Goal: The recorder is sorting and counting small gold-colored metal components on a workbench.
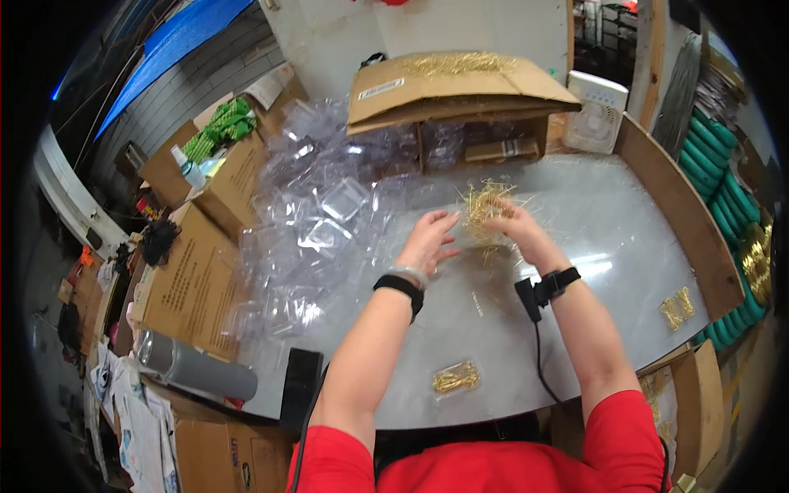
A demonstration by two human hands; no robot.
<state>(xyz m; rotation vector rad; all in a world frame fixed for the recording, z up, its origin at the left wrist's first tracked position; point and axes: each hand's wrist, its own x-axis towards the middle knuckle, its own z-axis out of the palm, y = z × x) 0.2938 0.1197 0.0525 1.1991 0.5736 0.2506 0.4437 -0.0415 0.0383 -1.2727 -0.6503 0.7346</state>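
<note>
A loose, spiky heap of thin gold wire pieces [485,215] lies on the grey metal tabletop toward the far side. My right hand [516,228] is at the heap's right edge, its fingers curled and closed on some of the strands. Just left of the heap, my left hand [429,240] is held over the table with its fingers apart and nothing in them. Close to the front edge sits a small clear plastic box [456,378] filled with gold pieces. Small gold bundles [677,308] rest by the right edge.
Many clear plastic boxes [325,222] are piled on the left. A cardboard box [460,90] with gold strands on top stands at the back, beside a white fan [595,113]. A grey bottle [197,370] lies at the front left. A wooden board [682,214] borders the right side.
</note>
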